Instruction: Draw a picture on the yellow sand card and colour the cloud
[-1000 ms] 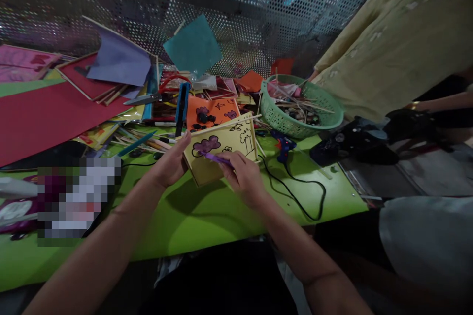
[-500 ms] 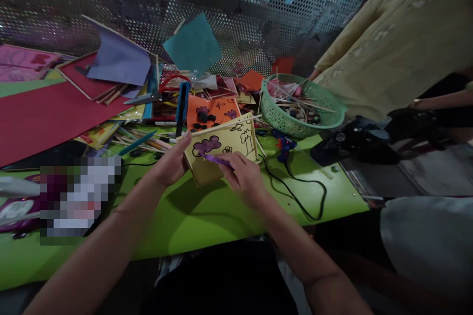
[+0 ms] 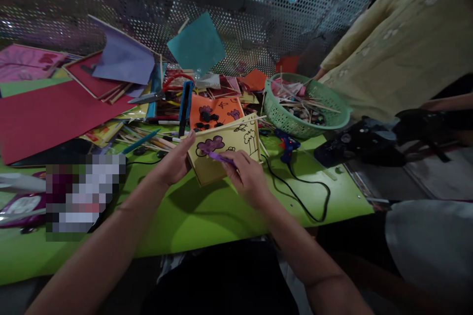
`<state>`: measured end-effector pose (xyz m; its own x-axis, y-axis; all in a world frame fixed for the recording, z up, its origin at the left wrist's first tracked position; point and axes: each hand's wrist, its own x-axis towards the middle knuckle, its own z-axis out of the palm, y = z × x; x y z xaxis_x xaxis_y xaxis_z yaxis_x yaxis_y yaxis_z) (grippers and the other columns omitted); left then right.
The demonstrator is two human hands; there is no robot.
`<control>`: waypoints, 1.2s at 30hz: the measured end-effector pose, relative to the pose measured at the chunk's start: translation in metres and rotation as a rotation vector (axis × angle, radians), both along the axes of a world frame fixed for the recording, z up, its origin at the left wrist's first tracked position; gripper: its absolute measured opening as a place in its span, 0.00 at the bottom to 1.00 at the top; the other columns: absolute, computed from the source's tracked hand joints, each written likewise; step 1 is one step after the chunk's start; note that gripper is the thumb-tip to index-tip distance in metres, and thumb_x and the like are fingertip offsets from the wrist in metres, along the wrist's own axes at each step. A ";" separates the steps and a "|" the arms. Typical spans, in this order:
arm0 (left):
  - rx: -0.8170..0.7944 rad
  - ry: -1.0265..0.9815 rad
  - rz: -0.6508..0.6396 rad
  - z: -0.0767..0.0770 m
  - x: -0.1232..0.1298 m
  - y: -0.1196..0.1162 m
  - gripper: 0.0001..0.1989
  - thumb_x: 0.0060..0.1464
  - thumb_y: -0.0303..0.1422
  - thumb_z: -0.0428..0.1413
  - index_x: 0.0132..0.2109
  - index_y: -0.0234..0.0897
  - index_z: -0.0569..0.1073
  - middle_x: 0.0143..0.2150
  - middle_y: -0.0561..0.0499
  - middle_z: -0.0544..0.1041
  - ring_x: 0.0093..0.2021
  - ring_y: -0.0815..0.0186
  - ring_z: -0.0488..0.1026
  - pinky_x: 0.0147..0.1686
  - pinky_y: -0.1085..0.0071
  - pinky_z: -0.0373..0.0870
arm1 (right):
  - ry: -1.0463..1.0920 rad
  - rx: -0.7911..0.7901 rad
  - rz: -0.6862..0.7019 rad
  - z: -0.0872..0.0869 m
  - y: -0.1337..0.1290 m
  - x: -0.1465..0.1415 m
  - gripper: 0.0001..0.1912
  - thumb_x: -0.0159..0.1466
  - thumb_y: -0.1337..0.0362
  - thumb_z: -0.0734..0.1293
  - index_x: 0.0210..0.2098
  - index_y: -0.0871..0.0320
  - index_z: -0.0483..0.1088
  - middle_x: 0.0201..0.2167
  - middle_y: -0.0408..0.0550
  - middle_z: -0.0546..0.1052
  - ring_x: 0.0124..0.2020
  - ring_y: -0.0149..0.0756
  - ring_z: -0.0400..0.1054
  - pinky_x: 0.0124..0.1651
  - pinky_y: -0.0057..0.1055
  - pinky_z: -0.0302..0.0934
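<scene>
My left hand [image 3: 176, 161] grips the left edge of a yellow paper panel [image 3: 207, 171] framed with thin wooden sticks, tilted up above the table. Black outlines of a tree, a flower and a cloud are drawn on it, and much of the cloud is purple. In my right hand [image 3: 246, 174] is a purple marker [image 3: 220, 158], its tip at the cloud. Just behind the panel lies an orange paper [image 3: 221, 108] with similar drawings and black pieces on it.
A green basket [image 3: 306, 130] of sticks and scraps stands behind right, near a blue glue gun [image 3: 287, 145] with a black cord. Scissors [image 3: 148, 98], coloured papers and sticks crowd the left. Another person in a yellow garment [image 3: 417, 54] stands at the right.
The marker tip has shifted slightly right across the purple cloud. The whole view has moved a little, and my left hand keeps its hold on the panel.
</scene>
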<state>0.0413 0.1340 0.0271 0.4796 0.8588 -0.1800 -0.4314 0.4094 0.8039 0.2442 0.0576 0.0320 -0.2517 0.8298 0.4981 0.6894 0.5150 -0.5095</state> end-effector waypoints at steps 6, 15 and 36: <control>-0.009 0.007 0.010 0.001 -0.001 0.000 0.27 0.62 0.50 0.60 0.59 0.35 0.78 0.61 0.38 0.80 0.67 0.44 0.72 0.67 0.49 0.69 | 0.004 0.022 0.009 -0.002 0.000 0.000 0.11 0.75 0.63 0.61 0.52 0.54 0.74 0.42 0.52 0.82 0.41 0.41 0.77 0.43 0.36 0.71; 0.012 -0.002 -0.012 0.002 -0.004 0.000 0.27 0.63 0.53 0.58 0.56 0.35 0.80 0.61 0.38 0.81 0.66 0.44 0.73 0.67 0.50 0.69 | 0.027 0.046 -0.005 -0.003 -0.001 0.002 0.10 0.75 0.64 0.61 0.51 0.54 0.74 0.43 0.53 0.82 0.41 0.41 0.77 0.43 0.36 0.72; -0.024 -0.006 0.024 0.002 -0.001 -0.001 0.24 0.63 0.50 0.59 0.55 0.36 0.81 0.58 0.40 0.83 0.61 0.47 0.78 0.64 0.53 0.72 | 0.011 0.034 0.026 -0.005 -0.001 -0.002 0.10 0.75 0.63 0.62 0.51 0.55 0.73 0.42 0.52 0.82 0.40 0.41 0.77 0.42 0.35 0.70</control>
<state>0.0401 0.1334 0.0290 0.4596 0.8659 -0.1976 -0.4462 0.4175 0.7916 0.2421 0.0564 0.0268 -0.2672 0.8058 0.5285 0.6700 0.5495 -0.4991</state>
